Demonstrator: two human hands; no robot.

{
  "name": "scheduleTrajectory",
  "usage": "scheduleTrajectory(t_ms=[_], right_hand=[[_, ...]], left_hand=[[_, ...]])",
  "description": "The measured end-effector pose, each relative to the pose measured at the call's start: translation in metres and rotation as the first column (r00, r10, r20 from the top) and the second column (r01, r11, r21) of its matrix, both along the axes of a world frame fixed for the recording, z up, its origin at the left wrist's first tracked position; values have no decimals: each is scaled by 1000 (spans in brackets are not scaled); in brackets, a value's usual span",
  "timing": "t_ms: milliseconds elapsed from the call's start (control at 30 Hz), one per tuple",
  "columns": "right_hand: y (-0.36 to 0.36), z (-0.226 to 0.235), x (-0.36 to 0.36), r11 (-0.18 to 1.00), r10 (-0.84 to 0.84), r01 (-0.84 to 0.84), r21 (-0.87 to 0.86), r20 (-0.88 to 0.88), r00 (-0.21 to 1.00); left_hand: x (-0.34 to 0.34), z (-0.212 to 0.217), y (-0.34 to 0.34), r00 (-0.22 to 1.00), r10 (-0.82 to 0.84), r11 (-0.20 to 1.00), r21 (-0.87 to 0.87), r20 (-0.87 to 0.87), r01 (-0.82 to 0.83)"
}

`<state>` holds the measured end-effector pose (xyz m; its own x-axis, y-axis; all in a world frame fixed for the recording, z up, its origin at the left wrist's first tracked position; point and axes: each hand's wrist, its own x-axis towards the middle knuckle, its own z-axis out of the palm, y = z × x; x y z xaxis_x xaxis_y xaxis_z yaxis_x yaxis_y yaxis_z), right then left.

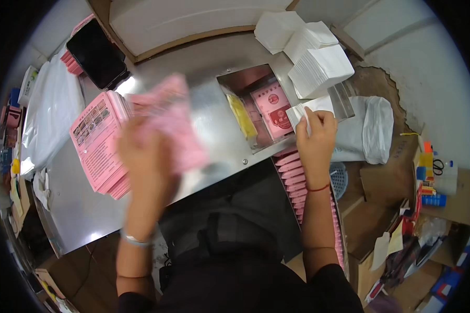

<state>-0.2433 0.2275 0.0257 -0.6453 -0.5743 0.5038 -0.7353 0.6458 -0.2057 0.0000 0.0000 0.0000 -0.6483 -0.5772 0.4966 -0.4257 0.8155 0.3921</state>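
A pink packet (180,122), smeared by motion, is at my left hand (149,156) and moves with it above the metal table. The fingers are blurred, but the hand appears closed on the packet's left side. Just left of it lies a stack of printed pink packets (96,143). My right hand (318,133) pinches white folded napkins (310,107) at the right rim of a rectangular opening in the table. Inside that opening, a pink printed packet (272,107) lies beside a yellow packet (240,117).
Stacks of white napkins (321,68) stand at the back right. A black phone (96,55) sits at the back left near white plastic bags (52,104). Below the table's front edge, a box holds rows of pink packets (292,180). A white sack (373,130) is to the right.
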Motion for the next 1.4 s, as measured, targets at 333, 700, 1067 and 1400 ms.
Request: scheduleTrajectory(t_ms=[333, 700, 1067, 1400], right_hand=[[-28, 22, 114, 834, 550, -441, -332, 425, 719], [-12, 30, 40, 909, 259, -223, -351, 58, 964], [15, 14, 2, 986, 147, -139, -98, 88, 985], [-13, 10, 115, 708, 705, -707, 14, 50, 707]], left_hand=[[-10, 30, 55, 914, -333, 940, 162, 232, 302], [-22, 43, 58, 910, -250, 964, 171, 330, 202], [-29, 40, 52, 892, -260, 964, 46, 370, 261], [-30, 28, 37, 880, -431, 902, 114, 199, 416]])
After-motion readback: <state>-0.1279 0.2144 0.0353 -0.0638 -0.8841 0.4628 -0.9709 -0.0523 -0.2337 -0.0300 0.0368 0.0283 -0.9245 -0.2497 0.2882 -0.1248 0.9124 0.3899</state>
